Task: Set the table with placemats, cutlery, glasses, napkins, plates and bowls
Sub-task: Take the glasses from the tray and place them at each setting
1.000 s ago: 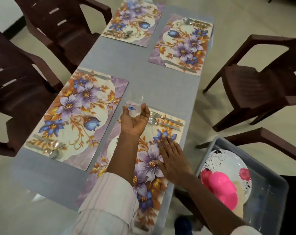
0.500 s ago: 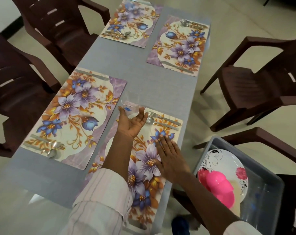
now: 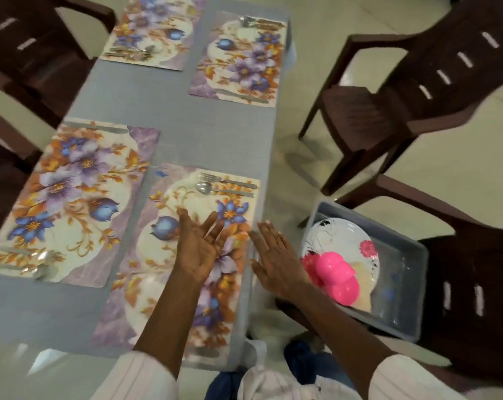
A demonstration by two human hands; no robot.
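Observation:
Four floral placemats lie on the grey table [image 3: 187, 131]. The nearest placemat [image 3: 158, 255] has a fork [image 3: 230, 180] and a spoon [image 3: 204, 187] at its far edge. A clear glass [image 3: 165, 161], faint and blurred, stands at that placemat's far left corner. My left hand [image 3: 200, 246] hovers over this placemat, palm up, fingers spread, holding nothing. My right hand [image 3: 276, 255] is flat and empty over the table's right edge, beside a grey bin [image 3: 374, 220]. The bin holds a flowered plate [image 3: 339, 235], pink bowls [image 3: 335, 272] and blurred clear glasses [image 3: 394, 295].
The left placemat [image 3: 71, 197] and both far placemats [image 3: 241, 59] [image 3: 149, 30] carry cutlery. Dark brown plastic chairs stand at the right [image 3: 388, 96] and the far left [image 3: 28, 39]. The bin rests on another brown chair [image 3: 475, 269] close to my right.
My left hand let go of the glass at the placemat's far corner and drew back, opening. My right hand lifted off the placemat and slid right toward the bin.

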